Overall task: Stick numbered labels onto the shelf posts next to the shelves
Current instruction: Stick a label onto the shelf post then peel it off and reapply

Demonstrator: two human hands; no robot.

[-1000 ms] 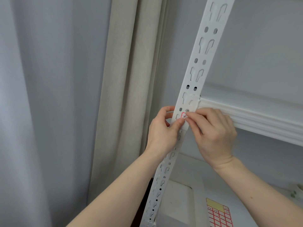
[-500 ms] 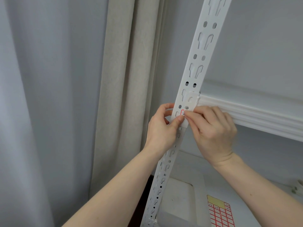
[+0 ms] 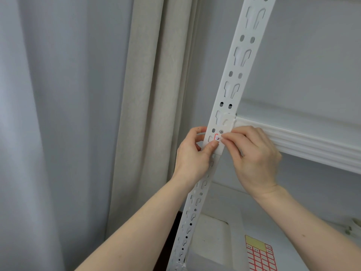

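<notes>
A white perforated shelf post (image 3: 235, 79) runs up the middle, leaning right toward the top. A white shelf beam (image 3: 304, 141) joins it from the right. A small red-bordered numbered label (image 3: 217, 138) sits on the post just below the joint, partly covered by fingertips. My left hand (image 3: 192, 155) wraps around the post from the left, its thumb pressing below the label. My right hand (image 3: 254, 157) comes from the right, fingertips pinching the label's right edge against the post.
A sheet of red-bordered labels (image 3: 260, 257) with a yellow patch lies on the lower shelf (image 3: 293, 227) at the bottom right. A white box (image 3: 209, 241) stands beside the post base. Beige curtain (image 3: 152, 106) and grey curtain (image 3: 58, 114) hang on the left.
Both hands have stayed on the label at the post. The fingertips shifted slightly over the label, and the view has dropped a little.
</notes>
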